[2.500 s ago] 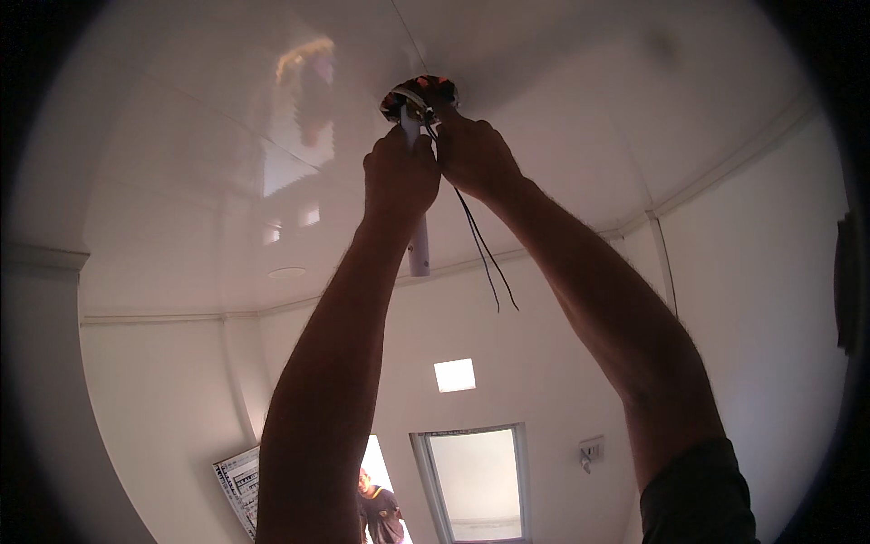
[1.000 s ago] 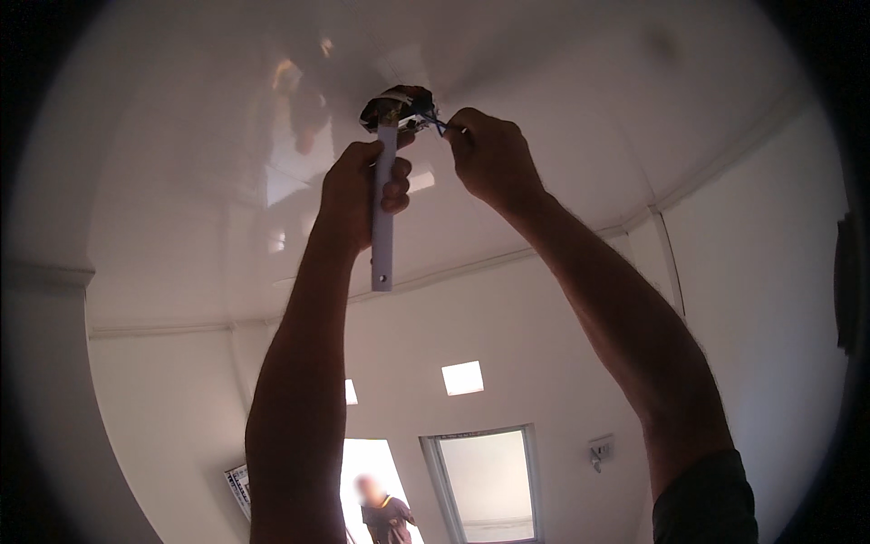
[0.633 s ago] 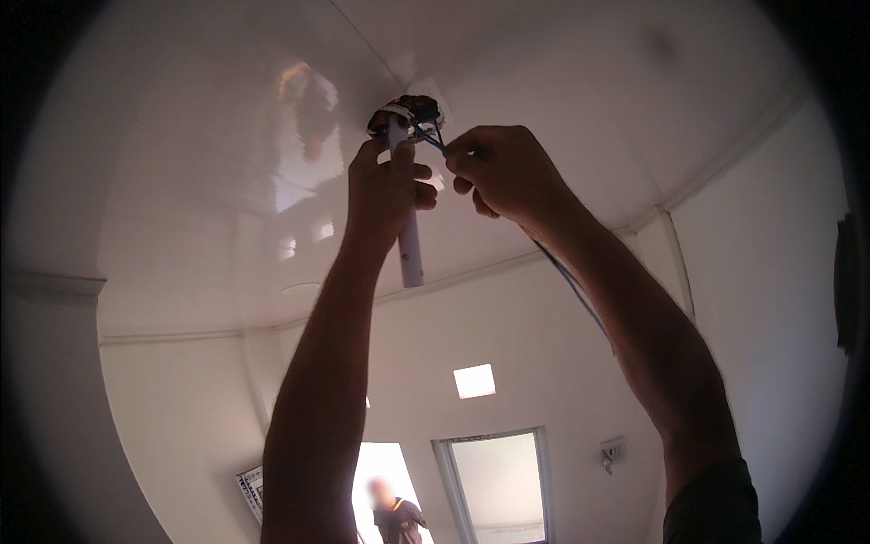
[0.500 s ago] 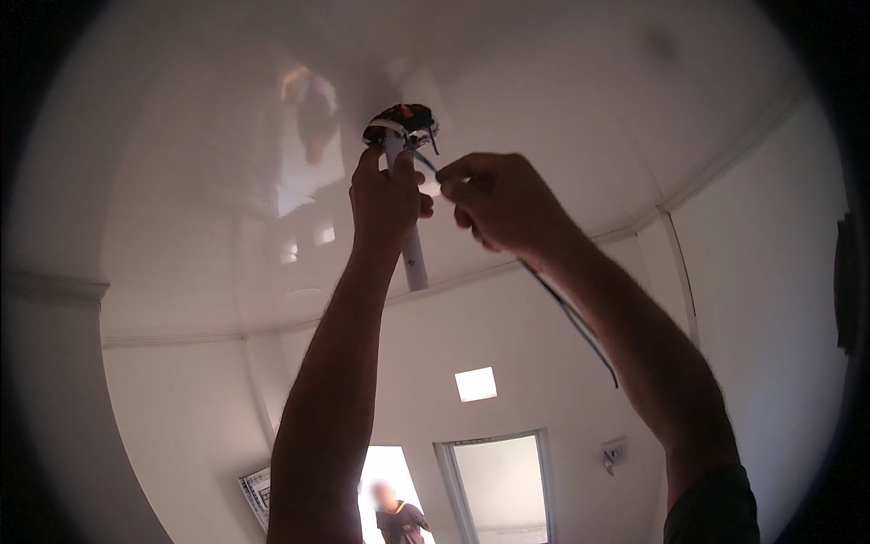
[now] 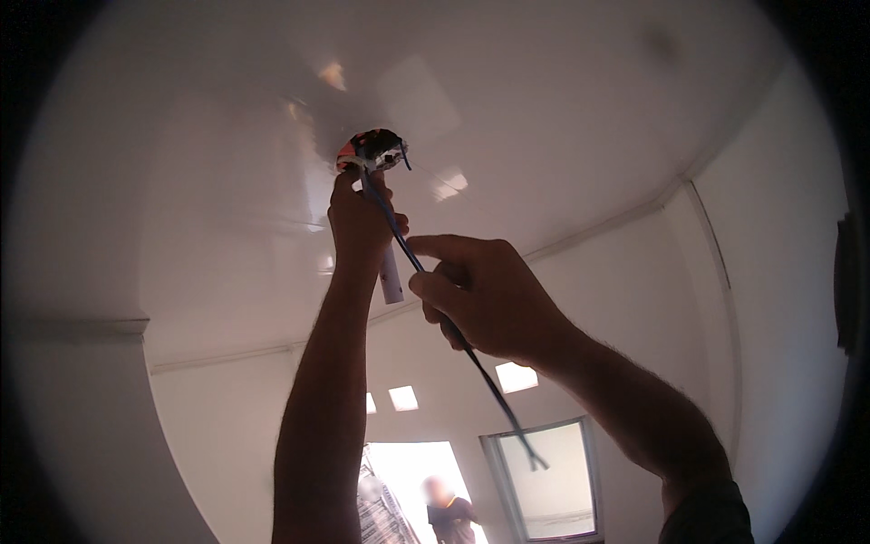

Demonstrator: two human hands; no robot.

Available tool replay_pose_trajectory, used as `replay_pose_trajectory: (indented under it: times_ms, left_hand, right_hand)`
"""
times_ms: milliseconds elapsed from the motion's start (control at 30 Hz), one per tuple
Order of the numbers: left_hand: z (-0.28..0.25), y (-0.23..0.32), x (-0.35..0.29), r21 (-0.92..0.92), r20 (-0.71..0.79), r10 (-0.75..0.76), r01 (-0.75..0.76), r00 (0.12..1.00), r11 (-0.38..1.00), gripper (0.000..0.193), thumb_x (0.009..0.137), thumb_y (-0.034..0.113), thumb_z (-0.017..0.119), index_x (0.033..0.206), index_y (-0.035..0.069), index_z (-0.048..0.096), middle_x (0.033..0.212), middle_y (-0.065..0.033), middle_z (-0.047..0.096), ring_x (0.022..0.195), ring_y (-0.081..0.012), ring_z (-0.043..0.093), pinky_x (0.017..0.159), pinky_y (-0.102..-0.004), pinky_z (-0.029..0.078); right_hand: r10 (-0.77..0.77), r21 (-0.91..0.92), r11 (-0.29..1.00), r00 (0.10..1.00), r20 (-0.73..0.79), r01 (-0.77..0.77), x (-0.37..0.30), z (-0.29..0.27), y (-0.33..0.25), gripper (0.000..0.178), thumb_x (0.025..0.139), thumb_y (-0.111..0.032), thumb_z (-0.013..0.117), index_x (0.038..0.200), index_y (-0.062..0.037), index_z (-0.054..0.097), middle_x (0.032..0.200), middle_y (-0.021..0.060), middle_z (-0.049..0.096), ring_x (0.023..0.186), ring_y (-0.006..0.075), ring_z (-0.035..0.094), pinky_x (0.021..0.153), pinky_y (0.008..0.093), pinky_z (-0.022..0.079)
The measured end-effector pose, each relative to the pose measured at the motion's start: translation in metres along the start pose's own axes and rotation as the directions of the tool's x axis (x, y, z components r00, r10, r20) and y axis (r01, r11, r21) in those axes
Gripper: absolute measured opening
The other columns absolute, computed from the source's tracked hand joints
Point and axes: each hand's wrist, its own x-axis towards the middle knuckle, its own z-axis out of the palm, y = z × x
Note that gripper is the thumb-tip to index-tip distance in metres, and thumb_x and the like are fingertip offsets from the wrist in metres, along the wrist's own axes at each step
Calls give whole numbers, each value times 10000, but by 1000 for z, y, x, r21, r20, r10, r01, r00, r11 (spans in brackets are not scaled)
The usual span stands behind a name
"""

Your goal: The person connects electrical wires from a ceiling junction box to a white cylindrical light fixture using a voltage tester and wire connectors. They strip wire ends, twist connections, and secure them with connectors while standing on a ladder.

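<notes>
Dark wires (image 5: pixel 485 375) are trailing mid-frame below the ceiling opening (image 5: pixel 375 143), ends joining nothing yet; left hand (image 5: pixel 353 227) is gripping a pale tube (image 5: pixel 391 281); right hand (image 5: pixel 482 297) is curling half-open over them, hold unconfirmed.

Unfinished-looking white room (image 5: pixel 227 408) — open ceiling hole (image 5: pixel 373 145), loose-ended wires (image 5: pixel 495 392)

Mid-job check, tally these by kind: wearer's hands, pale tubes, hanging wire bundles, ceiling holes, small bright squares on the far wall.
Hands: 2, left hand and right hand
Pale tube: 1
Wire bundle: 1
Ceiling hole: 1
Small bright squares: 3, one partly behind the left forearm
Total: 8
</notes>
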Motion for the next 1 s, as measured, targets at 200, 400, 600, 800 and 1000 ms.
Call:
replay_pose_trajectory:
  times_ms: [200, 400, 600, 800, 1000]
  left_hand:
    - [8, -1, -10, -58, -48, 66, -68, 997, 996, 423, 1033, 244, 529, 1304, -67, 435, 923, -199, 672, 551, -238, 695, 458, -322, 611]
    - [2, 0, 3, 89, 41, 114, -118, 993, 989, 343, 1057, 265, 471, 1202, -45, 498, 787, -154, 660, 477, -179, 638, 395, -293, 534]
    - [-12, 8, 15, 205, 110, 25, -48, 994, 978, 327, 1066, 305, 454, 1024, -15, 506, 691, -109, 615, 428, -146, 560, 361, -291, 442]
    - [-8, 20, 12, 220, 77, -112, 92, 991, 971, 326, 1064, 319, 447, 993, 4, 489, 671, -86, 564, 456, -149, 541, 385, -296, 445]
    - [-5, 14, 11, 229, 47, -103, 90, 994, 969, 269, 1065, 300, 425, 1047, 34, 453, 667, -59, 523, 450, -141, 521, 382, -298, 424]
  right_hand:
    - [162, 261, 948, 981, 106, -185, -20, -18, 12, 369, 1000, -107, 550, 1332, 52, 561, 644, 55, 610, 483, 91, 544, 453, 256, 459]
    - [103, 294, 945, 984, 146, -142, -48, -14, 20, 389, 994, -83, 518, 1348, 76, 535, 552, 37, 562, 407, 83, 488, 420, 262, 434]
    - [-13, 555, 818, 960, 279, -150, -65, -17, 26, 411, 1031, -166, 518, 1388, 37, 506, 648, 38, 606, 504, 86, 523, 498, 273, 449]
    - [-117, 667, 736, 947, 299, -119, -74, -5, 24, 366, 1049, -139, 468, 1367, 43, 494, 696, 54, 629, 568, 102, 560, 545, 289, 471]
    - [-127, 701, 683, 913, 389, -204, -79, -2, 22, 543, 1038, -147, 526, 1517, 5, 318, 773, 68, 653, 611, 99, 593, 592, 277, 503]
